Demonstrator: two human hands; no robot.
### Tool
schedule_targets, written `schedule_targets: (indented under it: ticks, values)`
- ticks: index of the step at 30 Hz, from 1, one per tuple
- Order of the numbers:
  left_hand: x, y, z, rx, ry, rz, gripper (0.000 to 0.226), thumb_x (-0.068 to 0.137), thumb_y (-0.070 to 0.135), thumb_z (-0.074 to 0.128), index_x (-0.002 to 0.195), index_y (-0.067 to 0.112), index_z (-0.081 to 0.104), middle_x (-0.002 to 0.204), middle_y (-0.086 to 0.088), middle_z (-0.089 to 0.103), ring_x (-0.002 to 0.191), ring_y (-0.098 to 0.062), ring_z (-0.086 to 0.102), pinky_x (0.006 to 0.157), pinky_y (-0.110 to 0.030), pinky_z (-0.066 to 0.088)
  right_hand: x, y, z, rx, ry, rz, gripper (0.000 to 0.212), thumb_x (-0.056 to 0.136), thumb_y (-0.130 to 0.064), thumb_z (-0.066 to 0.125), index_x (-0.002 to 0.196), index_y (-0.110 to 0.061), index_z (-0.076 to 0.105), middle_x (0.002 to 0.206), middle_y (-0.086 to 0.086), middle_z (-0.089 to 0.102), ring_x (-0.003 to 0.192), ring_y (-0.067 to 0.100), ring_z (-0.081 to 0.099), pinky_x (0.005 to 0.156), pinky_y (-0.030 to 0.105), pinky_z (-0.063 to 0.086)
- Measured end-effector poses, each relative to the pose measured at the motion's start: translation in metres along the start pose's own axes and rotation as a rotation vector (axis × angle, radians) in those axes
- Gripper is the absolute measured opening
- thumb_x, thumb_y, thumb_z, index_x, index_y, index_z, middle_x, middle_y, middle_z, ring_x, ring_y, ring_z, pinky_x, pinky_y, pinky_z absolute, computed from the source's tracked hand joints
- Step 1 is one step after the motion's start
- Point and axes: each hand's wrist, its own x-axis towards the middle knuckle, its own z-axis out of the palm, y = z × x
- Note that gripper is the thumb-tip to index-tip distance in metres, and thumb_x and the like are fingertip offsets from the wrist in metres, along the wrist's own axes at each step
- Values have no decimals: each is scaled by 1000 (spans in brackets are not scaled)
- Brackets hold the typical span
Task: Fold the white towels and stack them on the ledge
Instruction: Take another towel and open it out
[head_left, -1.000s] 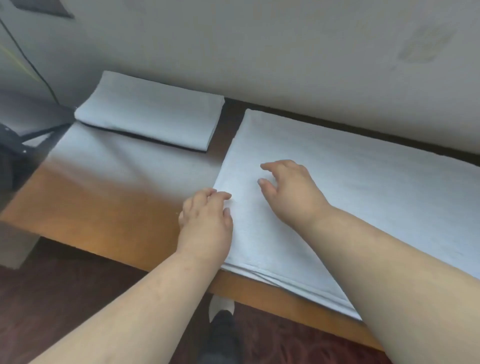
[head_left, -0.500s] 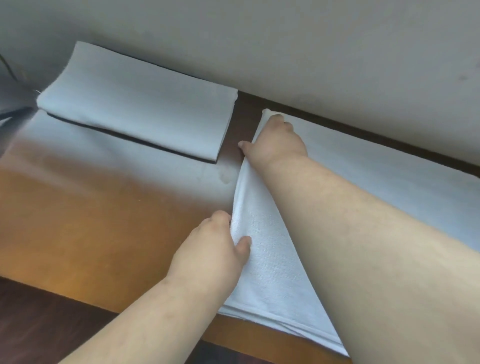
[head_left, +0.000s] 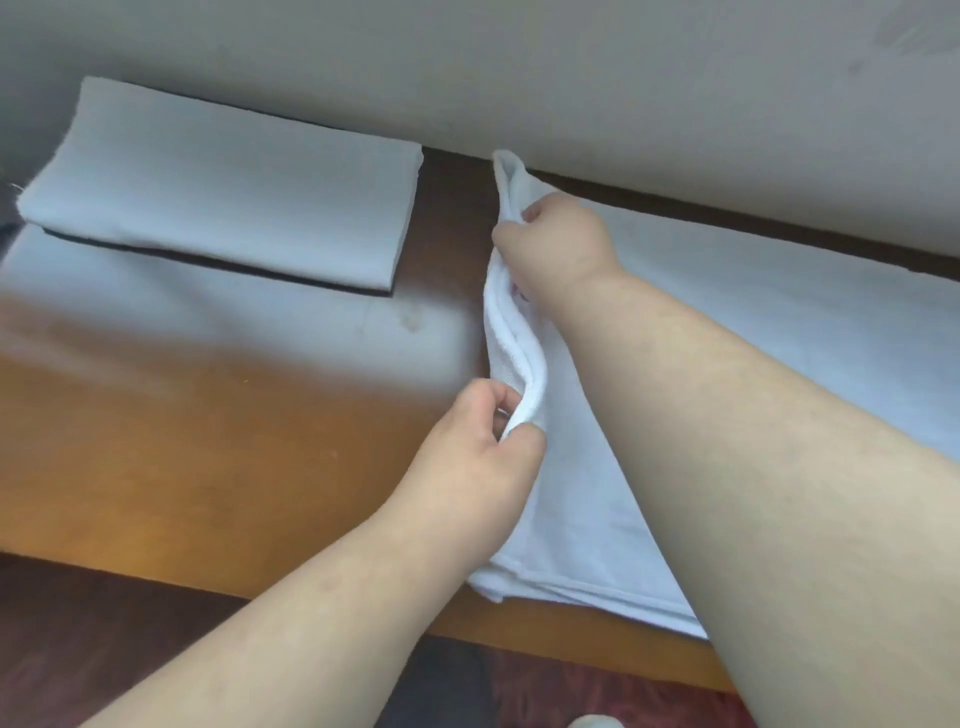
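A large white towel (head_left: 779, 322) lies spread in several layers on the right half of the wooden ledge (head_left: 182, 457). Its left edge is lifted off the wood. My left hand (head_left: 483, 457) pinches that edge near its front, thumb and fingers curled round the fold. My right hand (head_left: 556, 244) grips the same edge near the back corner, by the wall. A folded white towel (head_left: 223, 182) rests at the back left of the ledge, against the wall.
The pale wall (head_left: 519, 78) runs along the ledge's back. A dark gap of wood separates the two towels. The ledge's front edge drops to a dark reddish floor (head_left: 104, 649), where a shoe tip (head_left: 592, 722) shows.
Both hands moved from lying on the towel to its left edge, took hold and raised it. My right hand reached to the back corner.
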Motion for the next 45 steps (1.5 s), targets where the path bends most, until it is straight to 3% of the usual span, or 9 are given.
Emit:
schedule_targets:
  ticks: [3,7,12,17,22,29,35,39,45]
  values:
    - [4,19,19,-94,-82,-20,15,73,39,58,87,34,59,82,0,69,72,-22,68,71,-39,57,-10,17,-24,237,74,45,24,85,-21,53,106,-15,63,86,4,67,81,27,70,72,38,60]
    - [-4,32,46,-101,-175,21,26,71,46,65,94,33,63,96,-3,73,88,-23,71,87,-50,55,-22,45,-60,305,160,63,24,89,-20,48,111,-17,56,84,-4,60,74,16,61,56,25,47]
    - [-18,50,85,-54,-214,87,29,72,45,67,97,31,64,93,1,72,87,-19,71,86,-48,56,-43,83,-110,404,274,64,24,88,-6,40,104,-23,42,84,-7,51,63,12,50,39,13,36]
    - [-33,76,127,-25,-301,157,22,77,42,67,95,30,63,72,16,62,68,-5,63,70,-29,52,-64,110,-158,497,232,89,43,83,-3,38,101,-28,68,102,-7,67,84,9,61,68,22,53]
    - [-42,89,170,97,-374,218,12,86,37,68,93,32,60,67,21,55,60,3,54,55,-11,41,-90,136,-203,453,229,0,48,86,-9,52,131,-24,60,121,-17,60,97,-9,55,69,-6,38]
    - [-64,114,252,157,-374,314,10,81,38,67,85,36,58,71,18,61,59,3,56,54,-8,39,-115,196,-267,637,272,-45,63,82,1,38,137,-26,56,133,-15,57,70,20,63,56,16,48]
    - [-85,140,345,130,-373,359,10,79,40,60,86,41,53,71,20,60,60,4,56,56,-7,40,-117,270,-332,824,280,-13,64,80,5,38,126,-31,65,108,-20,71,113,35,60,96,44,51]
    - [-75,140,410,193,-377,325,12,80,41,58,87,43,49,72,21,57,59,3,54,54,-10,42,-111,331,-362,868,241,101,66,81,7,36,127,-30,65,101,-20,72,92,2,70,72,17,55]
    - [-42,112,472,418,-366,216,20,85,48,61,97,39,48,80,18,55,67,3,54,61,-16,41,-87,398,-366,545,190,259,65,88,-1,32,132,-42,59,113,-12,59,90,1,61,57,8,49]
